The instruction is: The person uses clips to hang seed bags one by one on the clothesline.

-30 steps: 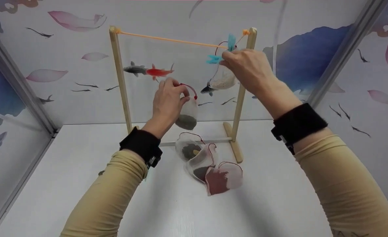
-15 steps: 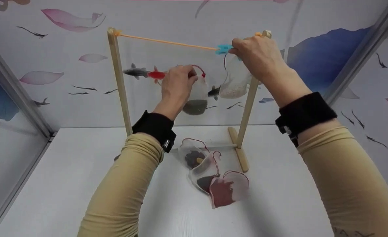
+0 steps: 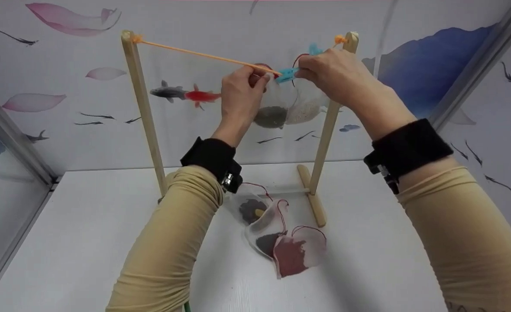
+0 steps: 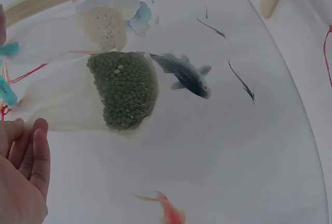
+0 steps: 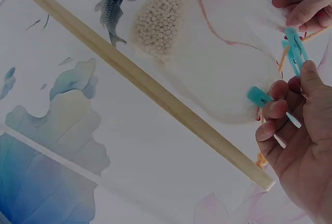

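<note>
While Left Hand [image 3: 243, 93] Pinches White Mesh Bag of Dark-Green Grains [image 3: 271, 117], Right Hand [image 3: 335, 76] Grips Blue Plastic Clothespin [image 3: 286, 75]

As a thin orange cord [image 3: 203, 55] slopes across a pale wooden frame [image 3: 145, 117], the bag hangs near it, top edge held in the fingertips [image 4: 40, 125]. Likely soft and light, its load slumped low, it should handle best by the neck. Farther right hangs a white mesh bag of beige pellets [image 3: 305, 113]. Three white mesh bags of dark and reddish filling [image 3: 290, 258] lie on the white tabletop [image 3: 65, 242], before a pale wall printed with fish and petals [image 3: 216, 26].
</note>
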`<state>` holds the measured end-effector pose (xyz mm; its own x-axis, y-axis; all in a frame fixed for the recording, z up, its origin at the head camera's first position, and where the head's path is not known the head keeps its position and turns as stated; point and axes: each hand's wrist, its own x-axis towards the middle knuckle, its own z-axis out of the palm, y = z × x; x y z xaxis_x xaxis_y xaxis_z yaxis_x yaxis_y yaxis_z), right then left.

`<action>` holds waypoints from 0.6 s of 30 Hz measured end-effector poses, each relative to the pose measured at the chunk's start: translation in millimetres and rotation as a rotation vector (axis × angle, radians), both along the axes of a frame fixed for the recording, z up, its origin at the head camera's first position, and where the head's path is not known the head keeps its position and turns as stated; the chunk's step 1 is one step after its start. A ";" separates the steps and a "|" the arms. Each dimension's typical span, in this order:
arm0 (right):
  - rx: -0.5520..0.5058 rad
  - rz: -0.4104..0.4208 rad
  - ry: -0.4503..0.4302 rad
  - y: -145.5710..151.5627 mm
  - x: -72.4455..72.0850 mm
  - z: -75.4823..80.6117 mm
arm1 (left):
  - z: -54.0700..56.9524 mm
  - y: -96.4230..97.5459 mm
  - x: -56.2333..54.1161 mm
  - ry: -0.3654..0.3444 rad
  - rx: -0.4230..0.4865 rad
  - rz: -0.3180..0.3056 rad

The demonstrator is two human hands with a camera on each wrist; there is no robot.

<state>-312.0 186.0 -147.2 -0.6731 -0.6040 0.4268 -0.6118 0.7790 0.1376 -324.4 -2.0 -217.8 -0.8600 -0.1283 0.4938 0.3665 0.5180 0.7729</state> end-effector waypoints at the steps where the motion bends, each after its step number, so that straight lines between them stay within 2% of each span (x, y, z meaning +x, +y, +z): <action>1: 0.003 0.007 -0.002 -1.0 0.9 1.0 | 0.0 -1.4 0.8 -0.014 0.030 -0.013; 6: 0.023 0.020 -0.016 -5.8 6.6 4.6 | 2.4 -4.7 2.9 -0.095 0.131 -0.041; 10: 0.044 -0.015 -0.029 -8.2 9.2 3.9 | 4.8 -7.6 4.0 -0.111 0.192 -0.144; 13: 0.065 -0.052 -0.040 -8.8 9.0 1.7 | 1.6 -12.5 4.6 -0.097 0.158 -0.218; 18: 0.127 -0.145 -0.094 -12.8 6.3 -5.3 | -7.2 -15.1 6.6 -0.122 0.060 -0.231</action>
<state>-305.8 173.2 -152.6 -0.7900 -0.5428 0.2851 -0.5093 0.8398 0.1878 -317.8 -17.0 -224.9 -0.9228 0.0527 0.3818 0.3717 0.3830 0.8456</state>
